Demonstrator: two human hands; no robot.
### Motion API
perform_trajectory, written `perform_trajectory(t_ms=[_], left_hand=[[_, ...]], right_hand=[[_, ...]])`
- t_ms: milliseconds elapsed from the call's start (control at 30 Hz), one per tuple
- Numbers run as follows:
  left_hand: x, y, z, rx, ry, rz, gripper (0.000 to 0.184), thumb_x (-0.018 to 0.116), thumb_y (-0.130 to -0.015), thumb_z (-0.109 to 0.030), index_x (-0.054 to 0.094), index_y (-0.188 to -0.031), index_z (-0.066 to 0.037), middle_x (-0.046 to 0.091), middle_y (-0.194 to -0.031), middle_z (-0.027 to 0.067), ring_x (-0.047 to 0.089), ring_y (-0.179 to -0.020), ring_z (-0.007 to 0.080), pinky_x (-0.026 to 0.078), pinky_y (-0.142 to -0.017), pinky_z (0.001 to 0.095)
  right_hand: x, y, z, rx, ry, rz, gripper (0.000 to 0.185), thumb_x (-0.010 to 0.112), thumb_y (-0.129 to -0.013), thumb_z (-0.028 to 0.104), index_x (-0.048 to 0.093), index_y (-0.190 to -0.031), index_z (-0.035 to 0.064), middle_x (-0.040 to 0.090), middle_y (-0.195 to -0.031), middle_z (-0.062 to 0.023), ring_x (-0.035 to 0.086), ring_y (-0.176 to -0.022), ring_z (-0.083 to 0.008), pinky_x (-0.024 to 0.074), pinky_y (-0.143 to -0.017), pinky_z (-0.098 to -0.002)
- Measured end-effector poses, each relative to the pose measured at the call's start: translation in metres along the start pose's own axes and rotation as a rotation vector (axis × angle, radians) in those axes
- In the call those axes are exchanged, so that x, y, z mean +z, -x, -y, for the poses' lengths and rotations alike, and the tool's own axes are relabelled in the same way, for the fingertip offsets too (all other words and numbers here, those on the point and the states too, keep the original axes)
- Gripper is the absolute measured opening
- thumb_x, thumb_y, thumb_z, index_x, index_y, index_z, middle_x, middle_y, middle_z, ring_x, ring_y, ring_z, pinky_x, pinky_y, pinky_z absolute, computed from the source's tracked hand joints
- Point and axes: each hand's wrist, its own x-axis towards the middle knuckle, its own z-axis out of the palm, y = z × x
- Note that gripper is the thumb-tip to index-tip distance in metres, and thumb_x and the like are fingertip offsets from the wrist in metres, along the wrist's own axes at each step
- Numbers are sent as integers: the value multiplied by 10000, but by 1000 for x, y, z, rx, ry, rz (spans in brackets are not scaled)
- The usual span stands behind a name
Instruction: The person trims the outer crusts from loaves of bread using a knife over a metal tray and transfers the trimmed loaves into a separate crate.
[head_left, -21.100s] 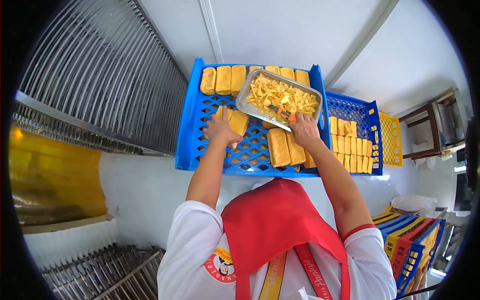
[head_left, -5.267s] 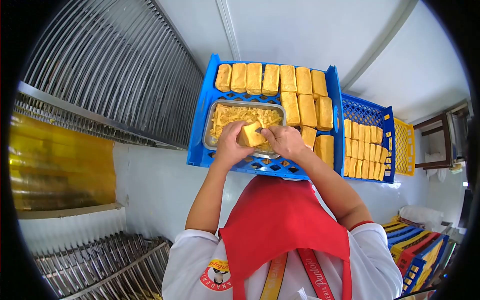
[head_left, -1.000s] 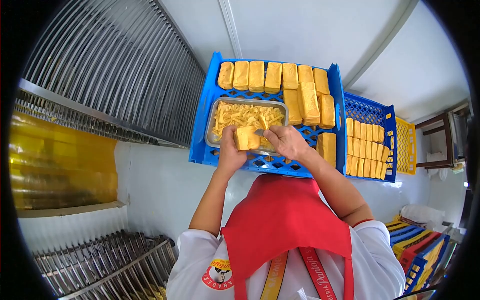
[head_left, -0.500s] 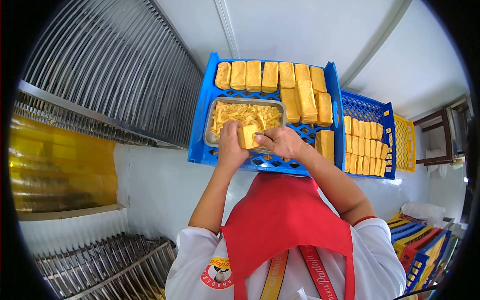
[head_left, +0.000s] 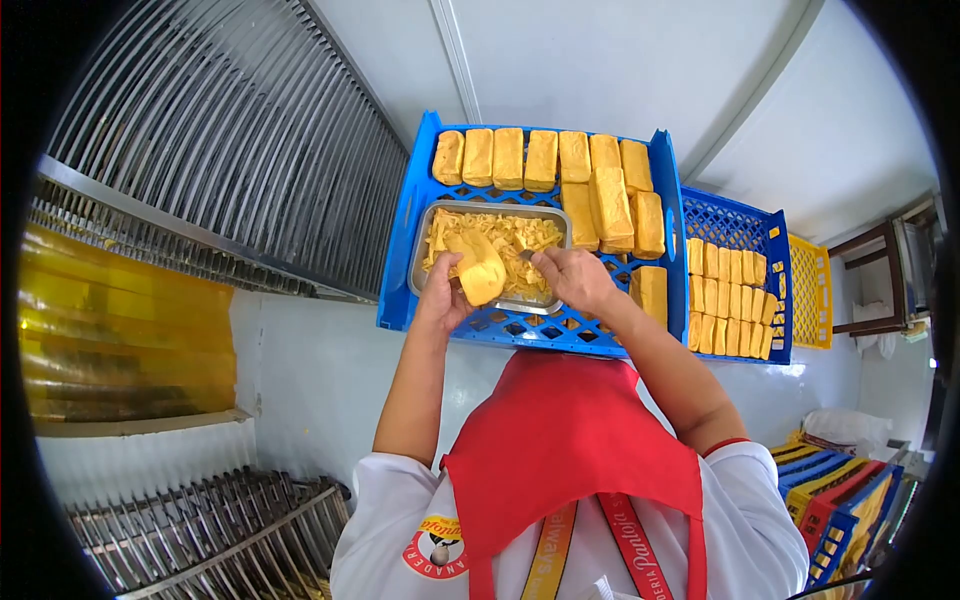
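My left hand [head_left: 441,296] is closed around the side of a yellow bread loaf [head_left: 481,274], tilted over a metal tray [head_left: 567,228]. Thin yellow trimmings [head_left: 470,222] fill much of that tray, which rests in a blue plastic crate [head_left: 398,270]. To the right of the loaf and apart from it, my right hand [head_left: 577,281] grips what looks like a small knife [head_left: 527,255]; only a short dark piece of it shows. Several whole loaves [head_left: 541,160] stand in a row along the crate's far side, and others [head_left: 610,203] are stacked at its right.
A second blue crate [head_left: 781,290] with rows of smaller loaves [head_left: 724,298] adjoins on the right, with a yellow crate [head_left: 811,290] beyond. Metal racks [head_left: 240,140] stand at the left. Stacked coloured crates [head_left: 835,500] are at lower right.
The loaf has been turned and tipped in my left hand, showing a longer side. My right hand has drawn away from the loaf to the right.
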Motion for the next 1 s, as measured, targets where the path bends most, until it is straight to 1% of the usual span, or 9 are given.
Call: perform_trajectory(t_ms=[133, 233, 467, 733, 833, 867, 933, 967, 1000], left_hand=[[5, -3, 9, -48, 79, -8, 469, 567, -908, -393, 579, -1231, -53, 690, -1080, 91, 703, -939, 234, 604, -744, 356], [10, -4, 13, -51, 55, 26, 448, 575, -911, -422, 606, -1173, -59, 705, -1009, 70, 710, -890, 207, 608, -701, 335], [23, -3, 15, -56, 87, -14, 412, 566, -922, -418, 608, -1130, -66, 706, -965, 57, 713, -815, 192, 610, -619, 307], [27, -9, 18, -39, 112, -14, 392, 554, -920, -403, 611, -1126, -74, 702, -979, 71, 708, -826, 208, 604, -617, 316], [13, -15, 16, -40, 51, 6, 450, 547, -928, -376, 524, -1225, -39, 658, -1080, 123, 675, -913, 221, 597, -689, 346], [8, -21, 14, 90, -29, -110, 541, 597, -906, -324, 423, -1318, -20, 634, -1136, 150, 662, -967, 231, 589, -741, 344], [0, -26, 10, 381, -264, -319, 808, 680, -856, -216, 190, -1459, 5, 587, -1226, 191, 633, -1055, 250, 561, -840, 337], [-3, -27, 9, 539, -423, -407, 957, 713, -829, -162, 58, -1506, 10, 564, -1261, 205, 618, -1088, 259, 541, -889, 332], [-6, -24, 9, 636, -482, -379, 996, 716, -823, -145, 16, -1513, 15, 578, -1245, 193, 620, -1086, 267, 524, -914, 331]], right_hand=[[6, 11, 15, -225, 52, -121, 383, 525, -987, 371, 600, -796, 47, 645, -746, -194, 624, -713, -417, 486, -621, -508], [3, 13, 23, -226, 114, -118, 391, 496, -990, 383, 631, -824, 57, 682, -769, -166, 666, -761, -372, 526, -664, -485], [4, 9, 19, -244, 163, -141, 419, 498, -993, 397, 630, -810, 43, 684, -758, -174, 673, -744, -365, 526, -673, -482], [0, 6, 22, -198, 76, 86, 552, 459, -982, 524, 654, -804, 40, 688, -784, -201, 673, -777, -381, 526, -710, -489], [5, 8, 26, -128, 61, 250, 517, 536, -931, 547, 665, -871, 49, 685, -802, -200, 681, -820, -373, 538, -728, -480], [8, 9, 25, -128, 61, 250, 517, 536, -931, 547, 665, -871, 49, 685, -802, -200, 681, -820, -373, 538, -728, -480], [12, 9, 18, -173, 285, 37, 513, 653, -860, 514, 622, -1119, 72, 657, -1041, -218, 686, -852, -381, 555, -743, -469], [11, 9, 14, -162, 287, 31, 513, 653, -860, 514, 622, -1119, 72, 657, -1041, -218, 686, -852, -381, 555, -743, -469], [8, 6, 9, -38, 347, -15, 613, 709, -807, 491, 547, -1223, 72, 594, -1151, -225, 682, -879, -379, 558, -743, -468]])
